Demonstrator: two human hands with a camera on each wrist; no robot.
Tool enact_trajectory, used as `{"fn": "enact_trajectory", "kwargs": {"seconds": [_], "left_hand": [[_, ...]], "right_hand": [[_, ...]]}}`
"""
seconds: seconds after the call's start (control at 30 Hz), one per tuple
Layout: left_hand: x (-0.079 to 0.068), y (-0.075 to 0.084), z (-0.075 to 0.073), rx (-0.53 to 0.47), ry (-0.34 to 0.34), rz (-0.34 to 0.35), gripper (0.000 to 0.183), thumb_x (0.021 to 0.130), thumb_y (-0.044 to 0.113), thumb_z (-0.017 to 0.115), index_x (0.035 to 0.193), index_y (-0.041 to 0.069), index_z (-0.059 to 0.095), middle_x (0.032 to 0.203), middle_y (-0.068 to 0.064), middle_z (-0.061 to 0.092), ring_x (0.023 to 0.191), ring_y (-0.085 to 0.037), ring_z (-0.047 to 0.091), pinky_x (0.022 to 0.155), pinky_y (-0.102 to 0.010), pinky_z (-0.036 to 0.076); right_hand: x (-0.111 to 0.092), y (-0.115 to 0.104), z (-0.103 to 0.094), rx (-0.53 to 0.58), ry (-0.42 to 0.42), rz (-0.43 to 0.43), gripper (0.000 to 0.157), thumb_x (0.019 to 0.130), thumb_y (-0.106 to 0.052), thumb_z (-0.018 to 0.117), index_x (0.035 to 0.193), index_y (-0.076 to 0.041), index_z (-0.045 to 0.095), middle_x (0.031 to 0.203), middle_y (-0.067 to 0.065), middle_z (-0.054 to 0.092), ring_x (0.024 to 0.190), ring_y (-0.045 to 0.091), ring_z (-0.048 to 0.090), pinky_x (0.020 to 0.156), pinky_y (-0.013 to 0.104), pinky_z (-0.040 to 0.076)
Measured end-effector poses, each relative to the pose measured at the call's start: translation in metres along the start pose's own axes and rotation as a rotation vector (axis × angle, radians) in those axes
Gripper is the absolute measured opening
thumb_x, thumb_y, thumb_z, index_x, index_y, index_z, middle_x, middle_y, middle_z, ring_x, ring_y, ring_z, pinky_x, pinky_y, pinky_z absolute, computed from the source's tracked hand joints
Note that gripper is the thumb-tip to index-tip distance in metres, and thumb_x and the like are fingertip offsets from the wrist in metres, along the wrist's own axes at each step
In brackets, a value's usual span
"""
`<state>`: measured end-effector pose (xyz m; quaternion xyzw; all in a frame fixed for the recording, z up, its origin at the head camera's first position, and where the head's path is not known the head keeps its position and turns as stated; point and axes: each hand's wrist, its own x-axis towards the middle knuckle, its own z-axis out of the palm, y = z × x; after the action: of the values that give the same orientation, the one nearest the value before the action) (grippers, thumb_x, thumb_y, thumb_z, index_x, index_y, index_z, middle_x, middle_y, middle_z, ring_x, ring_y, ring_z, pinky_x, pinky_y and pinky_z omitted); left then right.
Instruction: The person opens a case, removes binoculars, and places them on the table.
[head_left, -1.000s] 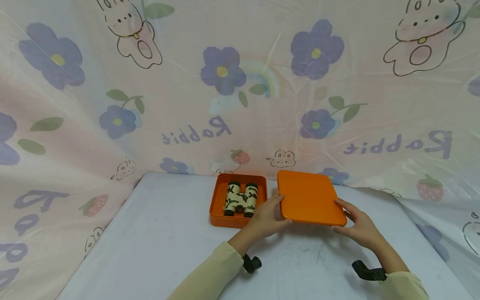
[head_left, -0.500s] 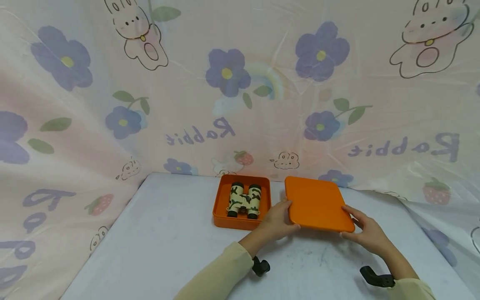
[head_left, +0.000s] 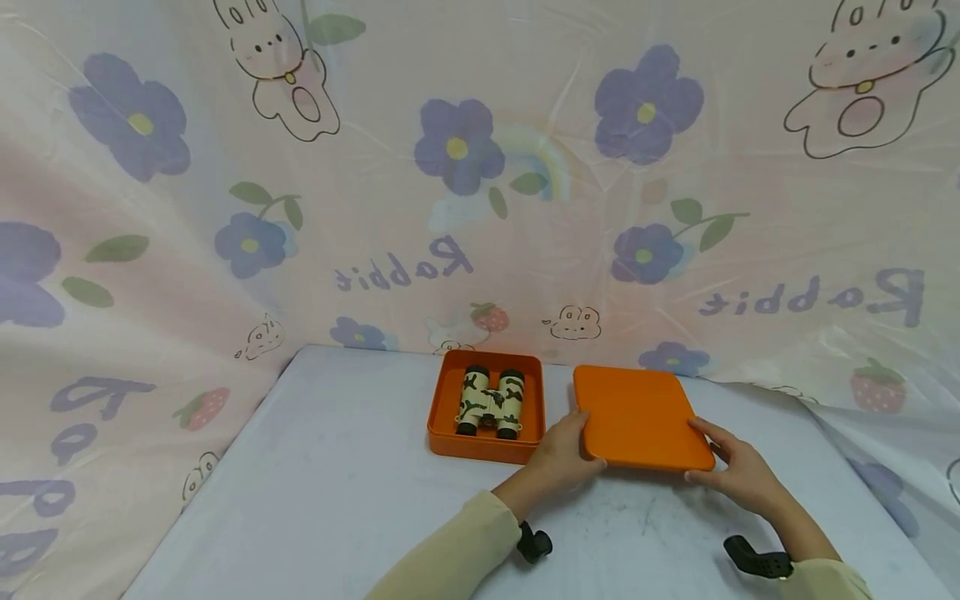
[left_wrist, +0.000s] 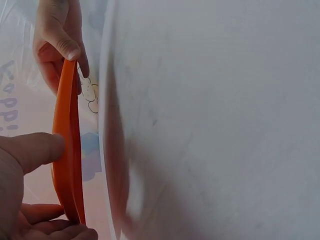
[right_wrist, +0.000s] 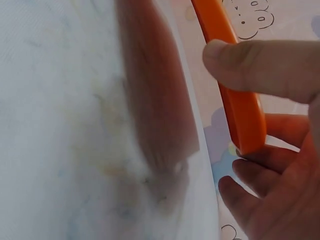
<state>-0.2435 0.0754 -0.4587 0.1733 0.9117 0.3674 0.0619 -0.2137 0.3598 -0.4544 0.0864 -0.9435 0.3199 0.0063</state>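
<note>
An orange square lid (head_left: 641, 417) is held between both hands, a little above the white table. My left hand (head_left: 561, 457) grips its left edge, thumb at the near corner. On the opposite edge my right hand (head_left: 738, 475) pinches the lid near its front right corner. Both wrist views show a gap between the lid (left_wrist: 67, 150) and the tabletop, with a reddish shadow below. Left of the lid sits an orange box (head_left: 480, 447) without a cover. Camouflage-patterned binoculars (head_left: 490, 403) lie inside it. The left hand is close to the box's front right corner.
The white table (head_left: 337, 483) ends at a back edge against a hanging cloth (head_left: 525, 233) printed with flowers and rabbits. Black curved pieces (head_left: 757, 558) are strapped at both wrists.
Both hands have lowered the lid toward the table and shifted it slightly right. The head view has also moved a little. Box and binoculars stay in place.
</note>
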Motion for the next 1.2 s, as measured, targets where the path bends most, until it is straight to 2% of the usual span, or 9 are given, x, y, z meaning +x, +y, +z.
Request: {"fn": "enact_trajectory", "kwargs": {"seconds": [0.1,0.37,0.67,0.93,1.2], "left_hand": [[0.001,-0.001,0.002,0.018,-0.008,-0.009,0.077,0.08,0.033,0.078,0.146,0.015,0.042,0.152,0.0,0.042,0.138,-0.014,0.042,0.113,-0.029,0.037],[0.003,-0.003,0.007,-0.012,-0.021,-0.069,0.076,0.078,0.029,0.081,0.143,0.013,0.045,0.146,0.0,0.048,0.132,-0.014,0.047,0.111,-0.03,0.04],[0.004,-0.004,0.014,-0.046,-0.043,-0.145,0.076,0.077,0.026,0.082,0.143,0.013,0.046,0.149,-0.002,0.045,0.136,-0.016,0.045,0.112,-0.032,0.038],[0.005,-0.006,0.019,-0.05,-0.051,-0.165,0.074,0.077,0.023,0.081,0.142,0.013,0.047,0.15,0.0,0.044,0.138,-0.015,0.043,0.113,-0.032,0.037],[0.006,-0.005,0.022,-0.009,-0.059,-0.158,0.076,0.076,0.02,0.081,0.143,0.013,0.045,0.151,0.0,0.042,0.135,-0.015,0.045,0.111,-0.032,0.039]], "right_hand": [[0.001,0.003,0.003,0.005,-0.014,0.004,0.086,0.076,-0.022,0.081,0.146,0.002,0.036,0.145,0.035,0.036,0.128,0.055,0.04,0.1,0.055,0.035],[0.002,0.006,0.009,-0.041,-0.042,0.026,0.086,0.075,-0.027,0.081,0.144,0.001,0.039,0.146,0.034,0.036,0.129,0.054,0.04,0.101,0.051,0.037],[0.005,0.007,0.015,-0.041,-0.085,0.07,0.086,0.074,-0.029,0.082,0.143,-0.001,0.04,0.145,0.037,0.035,0.129,0.056,0.037,0.103,0.061,0.036],[0.005,0.008,0.019,-0.056,-0.084,0.064,0.083,0.072,-0.028,0.083,0.14,0.001,0.044,0.143,0.036,0.038,0.128,0.055,0.038,0.103,0.063,0.037],[0.007,0.015,0.022,-0.078,-0.094,0.087,0.087,0.071,-0.033,0.083,0.141,0.001,0.043,0.143,0.037,0.037,0.128,0.056,0.036,0.101,0.068,0.034]]}}
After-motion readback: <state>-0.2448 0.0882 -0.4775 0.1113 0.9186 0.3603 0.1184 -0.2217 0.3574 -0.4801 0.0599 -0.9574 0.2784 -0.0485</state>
